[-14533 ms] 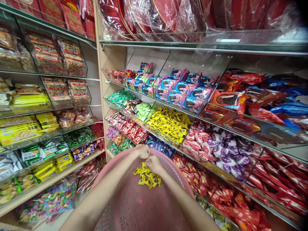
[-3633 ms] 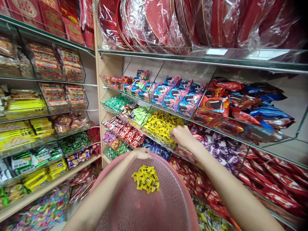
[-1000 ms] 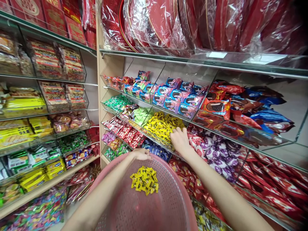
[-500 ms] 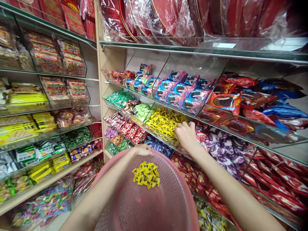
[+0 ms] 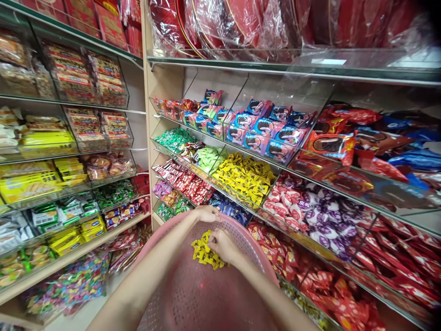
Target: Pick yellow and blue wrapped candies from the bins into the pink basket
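Observation:
A pink perforated plastic basket (image 5: pixel 206 299) sits low in front of me, and my left hand (image 5: pixel 206 214) grips its far rim. A small heap of yellow wrapped candies (image 5: pixel 204 253) lies inside it. My right hand (image 5: pixel 223 245) is over that heap, fingers curled together on yellow candies. Above and beyond, a clear shelf bin holds many more of the same yellow candies (image 5: pixel 246 177).
Clear acrylic bins line the shelves: cookie packs (image 5: pixel 265 133), green sweets (image 5: pixel 174 138), red bars (image 5: pixel 184 181), white and purple candies (image 5: pixel 306 207), red packets (image 5: pixel 347 294). Yellow boxes (image 5: pixel 41 181) fill the left shelving. Wrapped red boxes (image 5: pixel 241 23) sit on top.
My right hand left the yellow candy bin and came down into the basket onto the heap. My left hand stayed on the rim.

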Demonstrator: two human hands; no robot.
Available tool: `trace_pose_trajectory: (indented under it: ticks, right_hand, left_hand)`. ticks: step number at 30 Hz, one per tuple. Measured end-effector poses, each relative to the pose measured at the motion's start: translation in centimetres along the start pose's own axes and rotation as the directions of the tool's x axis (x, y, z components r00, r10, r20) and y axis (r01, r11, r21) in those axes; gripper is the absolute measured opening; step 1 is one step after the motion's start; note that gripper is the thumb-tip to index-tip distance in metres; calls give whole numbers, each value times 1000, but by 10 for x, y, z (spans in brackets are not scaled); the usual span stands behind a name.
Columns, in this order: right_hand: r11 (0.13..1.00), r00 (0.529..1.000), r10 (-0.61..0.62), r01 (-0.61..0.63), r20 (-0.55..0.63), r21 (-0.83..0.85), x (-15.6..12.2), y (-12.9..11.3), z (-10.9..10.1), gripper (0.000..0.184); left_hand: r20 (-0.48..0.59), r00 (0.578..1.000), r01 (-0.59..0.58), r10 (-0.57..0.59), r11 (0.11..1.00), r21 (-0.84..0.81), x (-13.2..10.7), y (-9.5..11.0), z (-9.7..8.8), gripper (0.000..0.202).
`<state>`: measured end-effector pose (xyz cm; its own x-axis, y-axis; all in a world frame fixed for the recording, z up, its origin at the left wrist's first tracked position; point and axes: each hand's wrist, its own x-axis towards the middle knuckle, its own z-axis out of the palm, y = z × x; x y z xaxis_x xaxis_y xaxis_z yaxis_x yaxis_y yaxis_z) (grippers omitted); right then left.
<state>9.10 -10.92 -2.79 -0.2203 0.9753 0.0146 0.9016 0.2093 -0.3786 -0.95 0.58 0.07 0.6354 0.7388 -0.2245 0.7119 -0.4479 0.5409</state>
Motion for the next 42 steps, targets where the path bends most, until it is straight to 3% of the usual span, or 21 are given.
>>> trace_pose_trajectory:
  ticks: [3,6,13,17,21,25,28,31,33,36,42]
  right_hand:
    - [988,995,33,-47,-94,-150,8,-3,20,16]
    - [969,994,28,-54,-109,-240,13,-9,28,17]
    - [954,992,74,-101,-102,-284,22,-14,47,20]
    - [956,991,86,-111,-101,-273,19,-17,43,19]
    - [959,988,28,-68,-150,-273,11,-21,9,15]
    - [939,991,-5,-43,-137,-342,-2,-25,-56,16]
    - [895,970,-53,-59,-238,-442,-7,-26,-109,24]
    - [803,919,-69,-180,-389,-568,-2,-21,-148,26]
    - [723,890,-64,-271,-452,-635,5,-13,-160,27]
    - [640,882,-31,-344,-471,-687,14,-1,-163,28]
    - [607,896,46,-376,-441,-700,17,7,-159,31]
  left_hand:
    - [-14,1000,2,-2,1000,-24,2,-3,3,35]
    - [-15,1000,9,-9,1000,-30,4,-5,5,36]
    - [-22,999,34,-34,999,-8,3,-4,2,42]
    - [-23,999,35,-35,999,-13,2,-2,1,41]
    - [-14,999,28,-28,1000,-1,-1,0,-1,31]
    - [-21,999,26,-26,1000,-15,-4,2,-2,25]
    - [-8,999,39,-39,999,-27,-6,3,-4,30]
    - [1,1000,24,-24,1000,-16,-6,4,-4,35]
    - [1,1000,8,-8,1000,-15,-6,5,-4,35]
    - [0,1000,2,-2,1000,-22,-6,4,-3,36]
    - [-13,1000,14,-15,998,-61,-1,-2,1,38]
